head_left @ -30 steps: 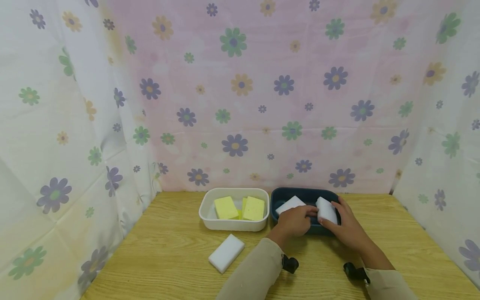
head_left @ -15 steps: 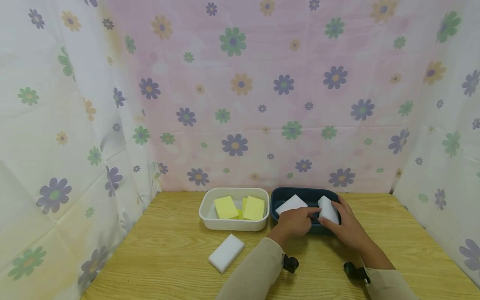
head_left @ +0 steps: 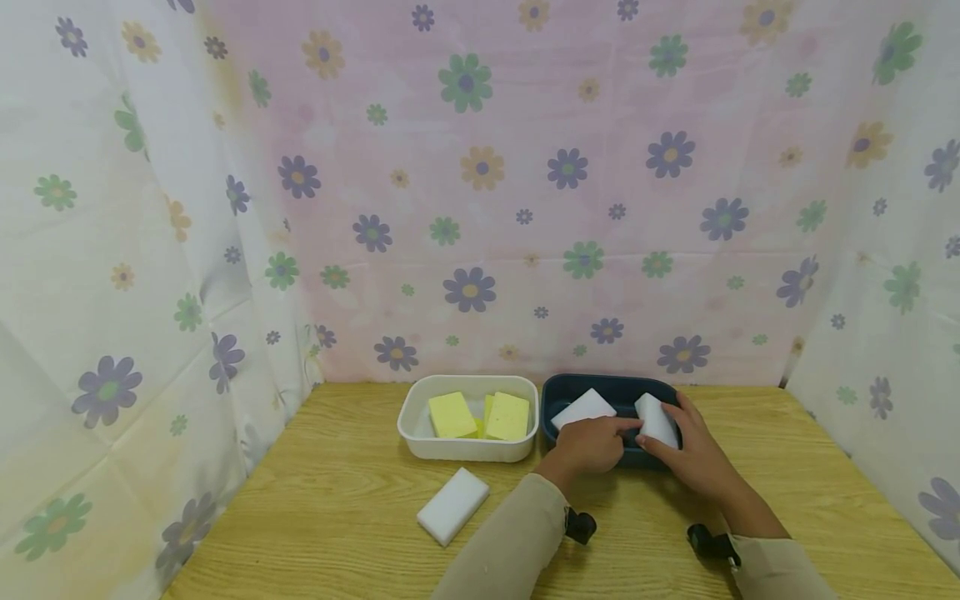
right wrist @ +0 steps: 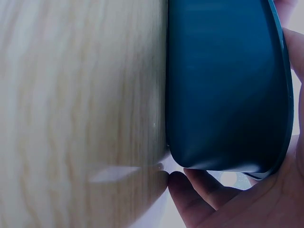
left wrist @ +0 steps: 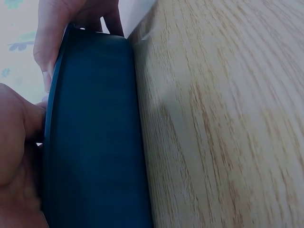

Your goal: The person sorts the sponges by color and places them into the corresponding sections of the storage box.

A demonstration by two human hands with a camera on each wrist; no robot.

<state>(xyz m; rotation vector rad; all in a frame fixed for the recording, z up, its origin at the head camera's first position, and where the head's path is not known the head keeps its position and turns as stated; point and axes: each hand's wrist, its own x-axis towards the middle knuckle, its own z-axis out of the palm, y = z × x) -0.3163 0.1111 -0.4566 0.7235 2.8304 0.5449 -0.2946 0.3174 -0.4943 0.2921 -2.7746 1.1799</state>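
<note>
In the head view, my left hand (head_left: pixel 592 444) reaches over the front rim of the dark blue tub (head_left: pixel 600 383). Its index finger is stretched out and touches the left side of a white sponge (head_left: pixel 657 422); the other fingers are folded under. My right hand (head_left: pixel 701 462) is at the tub's right end, with thumb and index finger about that sponge, which stands tilted. In the right wrist view, other fingers (right wrist: pixel 199 185) of this hand lie outside the tub's end wall. Another white sponge (head_left: pixel 583 408) lies slanted in the tub's left part.
A white tub (head_left: pixel 465 452) with several yellow sponges (head_left: pixel 452 415) stands beside the blue one on its left. One more white sponge (head_left: pixel 453 506) lies on the wooden table (head_left: pixel 337 517) in front. A flowered curtain (head_left: pixel 480 250) encloses the back and sides.
My left index finger has stretched out to the right against the sponge. That sponge has turned and shifted slightly to the right. My right hand has barely moved.
</note>
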